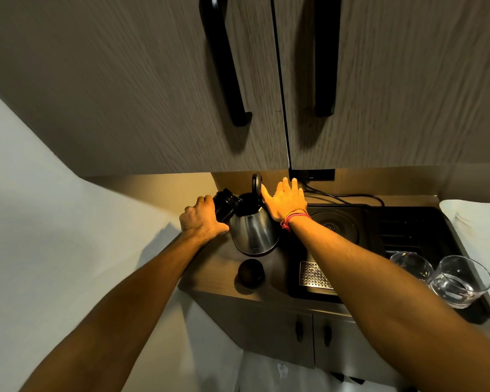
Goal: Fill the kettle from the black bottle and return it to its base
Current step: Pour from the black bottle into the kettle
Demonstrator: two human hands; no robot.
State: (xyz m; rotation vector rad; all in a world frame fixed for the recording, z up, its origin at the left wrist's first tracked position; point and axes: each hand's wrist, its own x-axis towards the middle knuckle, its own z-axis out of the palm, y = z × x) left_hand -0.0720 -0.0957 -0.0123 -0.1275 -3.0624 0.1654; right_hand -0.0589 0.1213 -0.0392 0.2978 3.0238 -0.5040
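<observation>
The left hand (200,219) gripped the tilted black bottle (224,203) over the kettle (252,230) on the counter (210,267); the right hand (285,202), open, steadied its lid. Filled, the smooth steel kettle would probably be heavy: hold its handle

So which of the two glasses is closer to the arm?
The left glass. It sits right beside the right forearm, while the other glass stands farther right.

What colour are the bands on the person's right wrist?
Red and orange-yellow threads and beads, seen in the head view, the only one.
</observation>
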